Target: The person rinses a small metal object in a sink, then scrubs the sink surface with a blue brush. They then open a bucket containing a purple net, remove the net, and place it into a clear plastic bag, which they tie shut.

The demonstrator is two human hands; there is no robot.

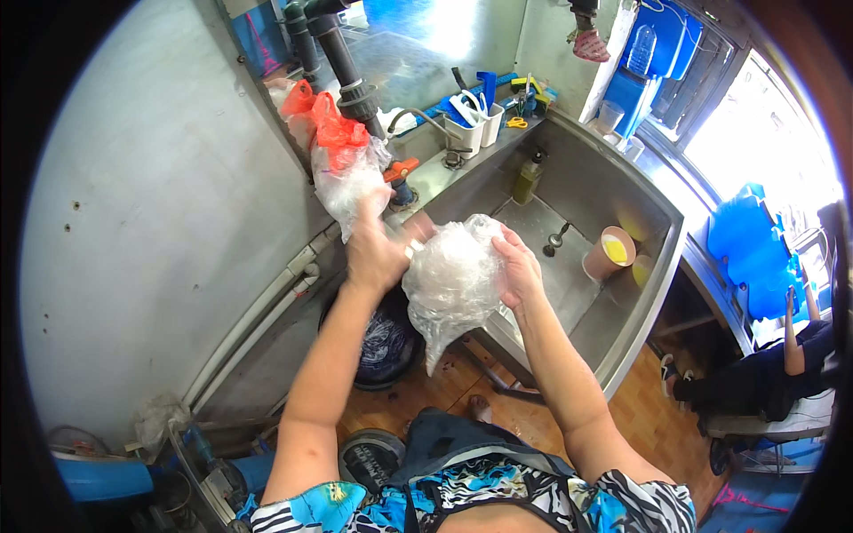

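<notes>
Both hands on a clear crumpled bag (pixel 451 282), held mid-air over the near edge of the steel sink (pixel 653 266). Left hand (pixel 378 249) grips the bag's left side, fingers curled round it. Right hand (pixel 520 266) clamps the right side, fingers closed into the plastic. Bag tail hangs down to a point. More bags, clear and orange (pixel 342 160), hang on the grey pipe (pixel 346 62) just above the left hand (touching or not, can't tell). Pink cup (pixel 609 253) lies tipped in the sink, green bottle (pixel 527 178) stands at the back. Dark bucket (pixel 386 342) on the floor below the bag.
</notes>
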